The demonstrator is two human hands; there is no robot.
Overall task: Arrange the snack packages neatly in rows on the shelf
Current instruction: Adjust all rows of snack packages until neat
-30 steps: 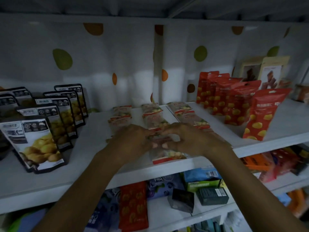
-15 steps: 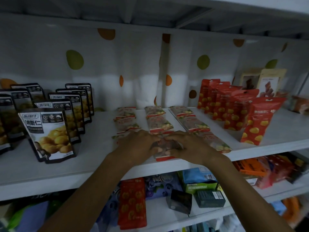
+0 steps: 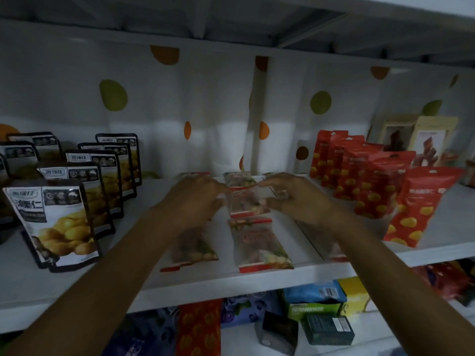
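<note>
Flat clear snack packets with red end strips lie in three rows on the white shelf (image 3: 257, 274). In the centre row my left hand (image 3: 195, 199) and my right hand (image 3: 295, 199) pinch the side edges of the middle packet (image 3: 244, 205) between forefinger and thumb. A front packet (image 3: 259, 245) lies just before it and a back packet (image 3: 237, 179) behind. The left row's front packet (image 3: 195, 249) shows under my left forearm. My right arm largely hides the right row's packet (image 3: 318, 240).
Black pouches with yellow nuts (image 3: 55, 222) stand in rows at the left, red pouches (image 3: 416, 206) at the right, beige pouches (image 3: 429, 140) behind them. A dotted white backdrop (image 3: 205, 104) closes the rear. The lower shelf holds mixed boxes and bags (image 3: 313, 299).
Both hands have left the front packet of the centre row and moved back onto the middle packet. The view has drawn closer to the shelf.
</note>
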